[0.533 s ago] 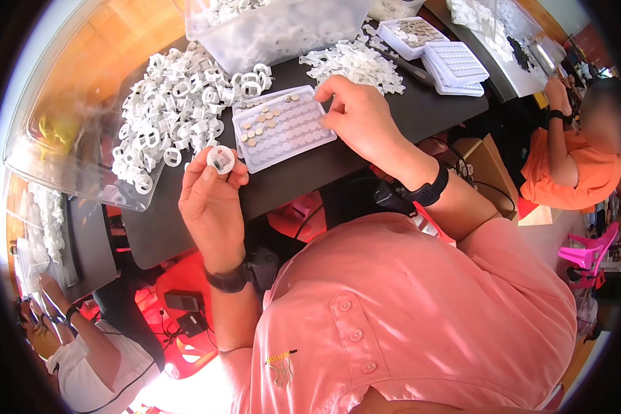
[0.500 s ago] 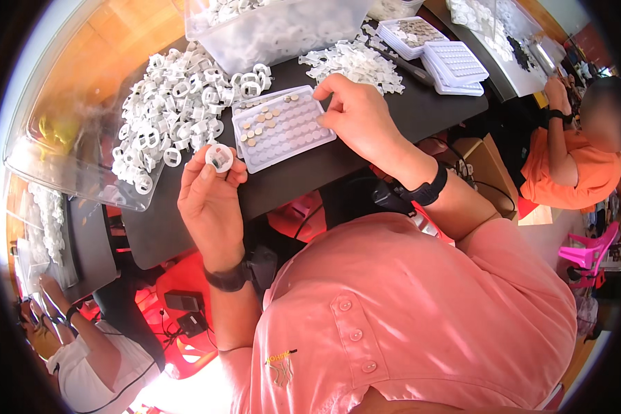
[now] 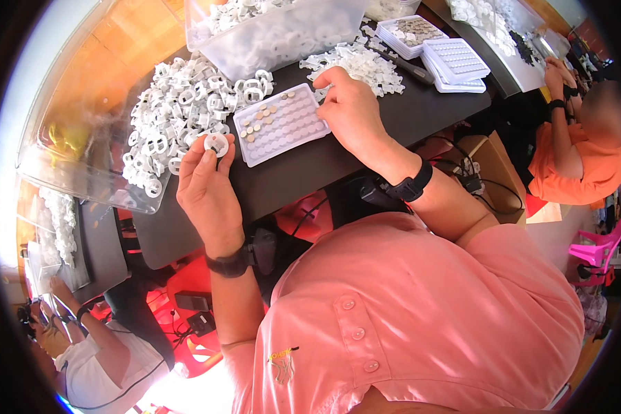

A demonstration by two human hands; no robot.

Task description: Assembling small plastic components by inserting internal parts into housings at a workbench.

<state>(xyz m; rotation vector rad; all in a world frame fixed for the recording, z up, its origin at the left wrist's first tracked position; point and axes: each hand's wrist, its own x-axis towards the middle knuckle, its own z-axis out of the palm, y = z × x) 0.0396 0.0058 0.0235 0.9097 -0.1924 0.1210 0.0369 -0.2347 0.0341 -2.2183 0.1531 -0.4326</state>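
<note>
From my remote seat I see, thru the head cam, both hands above the dark table [image 3: 276,190]. The L hand [image 3: 207,193] is pinching a round white part [image 3: 223,144] btw. thumb and fingers; the part is raised, w/ its round face turned up to the cam, just beside the near-left corner of the white tray [image 3: 293,134]. The R hand [image 3: 355,114] has bent fingers and is at the right edge of this tray, thumb and index finger toward it. If these fingertips press together, or pinch some small thing, or touch the tray, I can't tell.

In the tray I see rows of round pockets; small metal discs [image 3: 250,137] sit mostly in its left part, a few near the far edge. Left of the tray lies a big pile of white rings [image 3: 186,103]. Behind is a clear tub [image 3: 283,45] full of white pcs, and to the right of it a heap of small pale clips [image 3: 355,65]. Farther right I see stacked trays [image 3: 455,62]. Each wrist has a black band [image 3: 415,183] on it.
</note>
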